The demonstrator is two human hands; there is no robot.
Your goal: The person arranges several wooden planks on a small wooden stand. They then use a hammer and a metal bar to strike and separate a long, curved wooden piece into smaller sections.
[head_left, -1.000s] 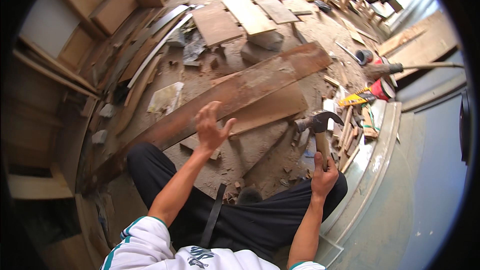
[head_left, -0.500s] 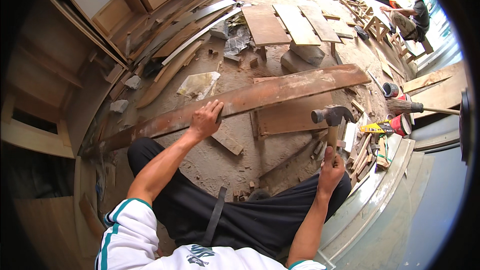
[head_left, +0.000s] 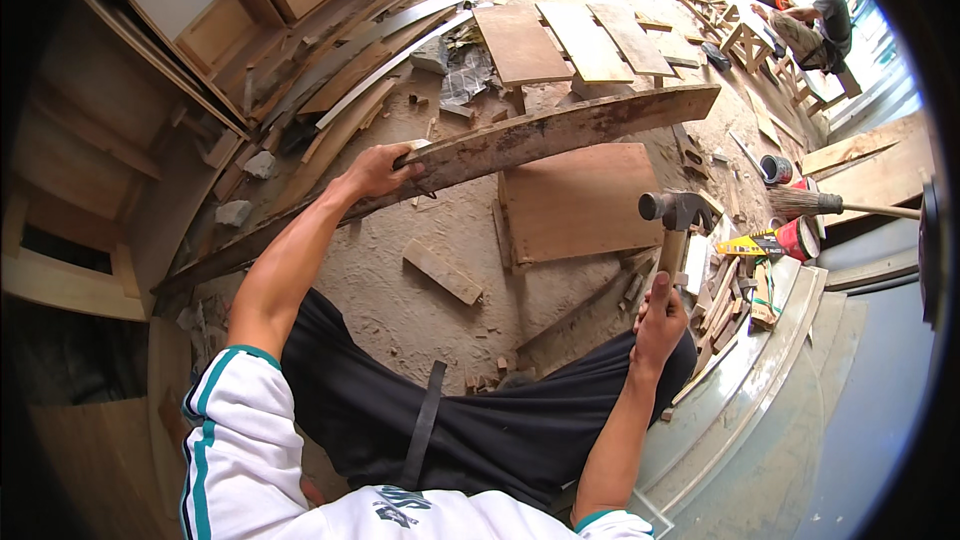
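A long, stained wooden plank [head_left: 560, 135] slants across in front of me, tipped so that its dark, patchy side faces me. My left hand [head_left: 382, 172] is closed over its upper edge, left of its middle. In my right hand [head_left: 660, 322], above my right knee, is a claw hammer [head_left: 675, 210], gripped by its wooden handle with the head up. The hammer does not touch the plank. Just beyond my legs lie a flat plywood piece [head_left: 585, 205], partly behind the plank, and a small wood offcut [head_left: 443, 272].
Three boards [head_left: 585, 43] rest on low supports ahead. Wood strips [head_left: 370, 60] are piled at the left beside wooden cabinets [head_left: 90, 140]. At the right are a broom [head_left: 810, 203], a yellow handsaw [head_left: 750, 243], and paint cans [head_left: 777, 170]. Another person [head_left: 825, 20] sits at the far right.
The plank has been raised and turned on edge, showing another side. My left hand has moved up and left with it. The hammer stays nearly in place.
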